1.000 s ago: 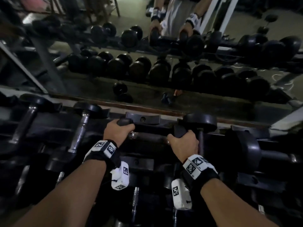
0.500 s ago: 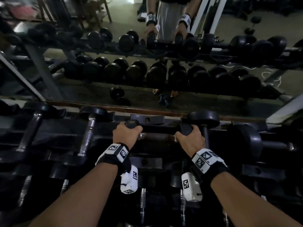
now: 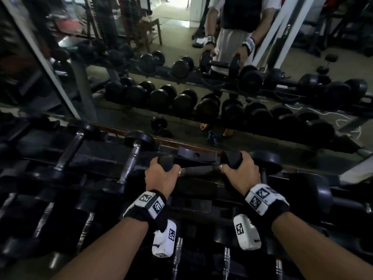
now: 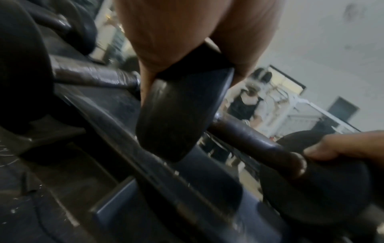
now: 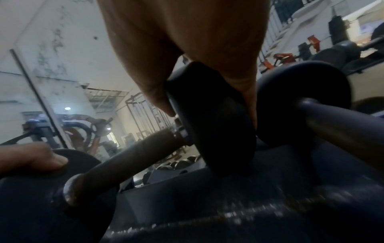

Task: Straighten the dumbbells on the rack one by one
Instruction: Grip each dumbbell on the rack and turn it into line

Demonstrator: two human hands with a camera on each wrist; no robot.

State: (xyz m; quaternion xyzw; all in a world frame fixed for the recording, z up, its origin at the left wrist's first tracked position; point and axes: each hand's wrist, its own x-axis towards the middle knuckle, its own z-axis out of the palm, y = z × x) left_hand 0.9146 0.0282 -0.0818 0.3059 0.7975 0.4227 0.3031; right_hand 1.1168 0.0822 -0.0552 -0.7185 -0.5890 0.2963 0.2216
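A black dumbbell lies sideways across the top tier of the rack, its brown handle running left to right. My left hand grips its left head from above. My right hand grips its right head the same way. In the left wrist view the right hand's thumb shows on the far head. The heads stand just above the rack's rail; whether they touch it I cannot tell.
Neighbouring dumbbells lie front to back on the rack, one close to the right hand. More handles show on the lower tier. A mirror behind the rack reflects a person and the racks.
Both hands keep their grip on the dumbbell's two heads. The camera has tilted upward, so hands and rack sit lower in the head view and more of the mirror shows.
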